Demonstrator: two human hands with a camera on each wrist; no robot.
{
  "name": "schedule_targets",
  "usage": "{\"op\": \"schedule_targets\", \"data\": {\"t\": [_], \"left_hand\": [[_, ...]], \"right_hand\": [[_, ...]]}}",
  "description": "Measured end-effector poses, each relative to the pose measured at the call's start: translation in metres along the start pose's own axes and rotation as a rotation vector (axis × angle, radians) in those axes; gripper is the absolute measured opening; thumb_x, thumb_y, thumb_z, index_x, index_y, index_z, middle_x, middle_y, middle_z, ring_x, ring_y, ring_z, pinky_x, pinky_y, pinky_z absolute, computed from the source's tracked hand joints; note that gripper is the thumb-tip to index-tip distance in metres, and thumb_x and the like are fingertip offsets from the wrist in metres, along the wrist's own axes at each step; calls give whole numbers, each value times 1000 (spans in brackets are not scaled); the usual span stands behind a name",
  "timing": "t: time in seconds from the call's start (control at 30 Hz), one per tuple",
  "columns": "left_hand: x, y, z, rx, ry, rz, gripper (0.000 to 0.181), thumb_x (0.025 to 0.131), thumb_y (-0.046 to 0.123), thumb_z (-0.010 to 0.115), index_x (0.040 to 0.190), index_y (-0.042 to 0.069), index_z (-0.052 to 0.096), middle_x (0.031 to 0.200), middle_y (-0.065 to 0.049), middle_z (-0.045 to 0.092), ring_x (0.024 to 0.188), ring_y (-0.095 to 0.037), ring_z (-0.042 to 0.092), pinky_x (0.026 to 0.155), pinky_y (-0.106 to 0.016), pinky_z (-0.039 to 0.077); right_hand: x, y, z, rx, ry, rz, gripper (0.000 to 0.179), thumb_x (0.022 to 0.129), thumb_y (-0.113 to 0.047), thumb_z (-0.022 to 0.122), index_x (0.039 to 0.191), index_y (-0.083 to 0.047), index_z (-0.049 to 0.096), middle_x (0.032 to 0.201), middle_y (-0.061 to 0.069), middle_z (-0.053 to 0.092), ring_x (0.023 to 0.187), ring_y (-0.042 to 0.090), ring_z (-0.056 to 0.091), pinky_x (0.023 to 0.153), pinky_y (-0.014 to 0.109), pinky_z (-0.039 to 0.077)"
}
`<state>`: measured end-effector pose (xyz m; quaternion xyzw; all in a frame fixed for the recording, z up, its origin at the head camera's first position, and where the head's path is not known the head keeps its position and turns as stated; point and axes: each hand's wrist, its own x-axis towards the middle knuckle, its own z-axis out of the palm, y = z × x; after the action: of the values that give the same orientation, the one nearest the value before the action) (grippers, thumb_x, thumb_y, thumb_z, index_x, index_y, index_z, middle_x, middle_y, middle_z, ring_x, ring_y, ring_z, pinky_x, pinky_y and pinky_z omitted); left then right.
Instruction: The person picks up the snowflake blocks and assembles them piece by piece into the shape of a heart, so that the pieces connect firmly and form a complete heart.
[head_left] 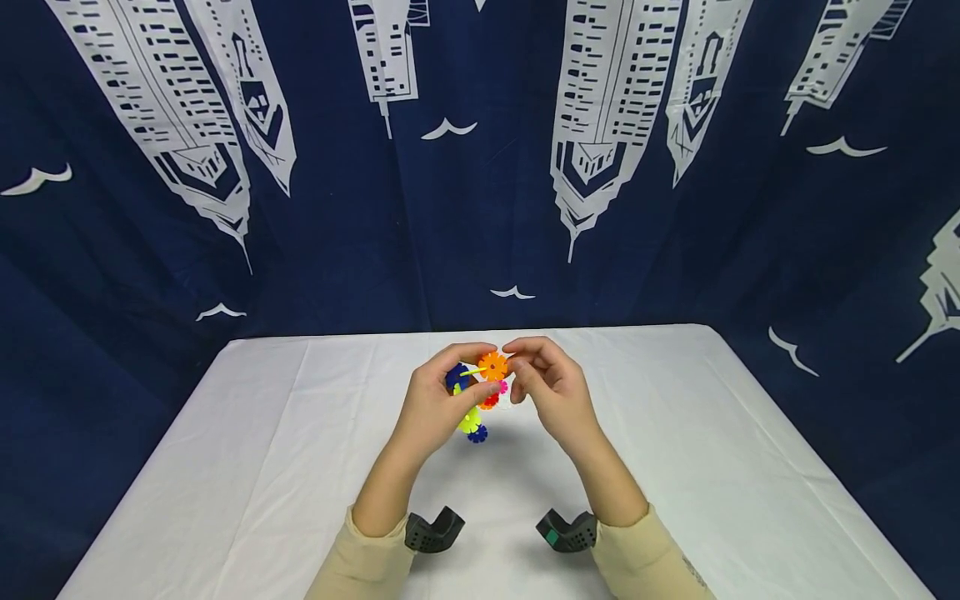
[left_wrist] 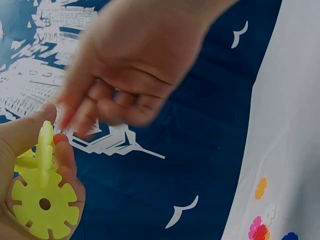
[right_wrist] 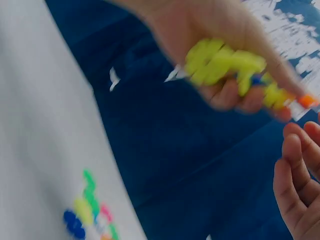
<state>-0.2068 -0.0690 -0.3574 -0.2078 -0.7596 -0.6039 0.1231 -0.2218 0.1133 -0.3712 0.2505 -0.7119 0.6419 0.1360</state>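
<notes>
Raised over the table, my left hand (head_left: 435, 400) holds a joined cluster of notched plastic flower discs between thumb and fingers. In the left wrist view, a yellow disc (left_wrist: 30, 192) faces the camera, with another yellow disc (left_wrist: 46, 145) edge-on above it. An orange disc (head_left: 492, 367) sits at the cluster's far end, by the left thumb and index fingertips. A dark blue disc (head_left: 456, 377) shows beside the left palm. My right hand (head_left: 555, 387) is close to the orange disc, its fingers loosely bent and nothing visible in its grasp; it is blurred in the left wrist view.
On the white table (head_left: 300, 467) lie loose discs: a red one (head_left: 490, 401), a pink one (left_wrist: 256, 224), an orange one (left_wrist: 261, 188) and a blue one (head_left: 477, 434). Green pieces (right_wrist: 90, 192) show there too. A dark blue curtain (head_left: 465, 208) hangs behind.
</notes>
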Motion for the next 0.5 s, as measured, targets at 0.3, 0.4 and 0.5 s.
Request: {"op": "schedule_targets", "data": {"t": [0.3,0.4,0.5], "left_hand": [[0,-2,-5,-14,-22,13,40,85,12,80,122,20,69,116,-2,67,103,-16,61,83,-19,56],[1,-3,-6,-10,-19,25,40,85,11,79,123,19,69,116,-3,67,109,-15,58,89,-19,53],[1,-3,-6,-10,-22,24,39,86,10,78,123,18,69,117,-3,67,110,-16,58,88,-19,53]], "right_hand": [[-1,53,13,-463,-130,203,18,89,-18,76,105,-14,70,90,5,69,67,13,55,59,21,47],[-6,72,17,-577,-224,209,24,82,-22,83,102,-15,72,90,3,68,70,13,51,62,22,43],[-12,87,21,-601,-294,221,32,78,-22,85,107,-14,73,94,1,68,75,14,53,67,23,44]]}}
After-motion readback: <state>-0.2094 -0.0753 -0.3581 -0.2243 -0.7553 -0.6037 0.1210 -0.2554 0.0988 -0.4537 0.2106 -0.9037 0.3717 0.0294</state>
